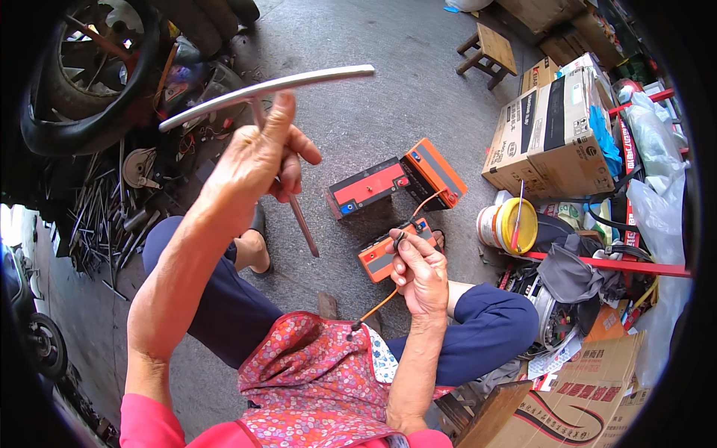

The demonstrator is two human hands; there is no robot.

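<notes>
Batteries lay on the grey concrete floor between the person's knees: a small orange one right under the right hand, a black one with a red top just beyond it toward twelve o'clock, and a larger orange one touching that at about one o'clock; the right hand was closed in a pinch on an orange wire, whose dark tip sat between thumb and forefinger just above the small battery, while its other end trailed down to the flowered apron; the left hand was raised well clear at ten o'clock, fingers wrapped tight round the stem of a metal T-handle wrench, its long shaft pointing down toward the small battery; a second thin orange lead ran from the larger orange battery toward the small one. The likeliest trouble, as I judged it, was the bare steel shaft swinging down and bridging terminals, since it hung close over the pack; a short could spark or heat the wire in the pinching fingers; the loose lead could also brush the wrong terminal, because the batteries crowded together; the yellow-lidded tub at three o'clock and the cardboard box at two o'clock stood apart and posed little risk.
</notes>
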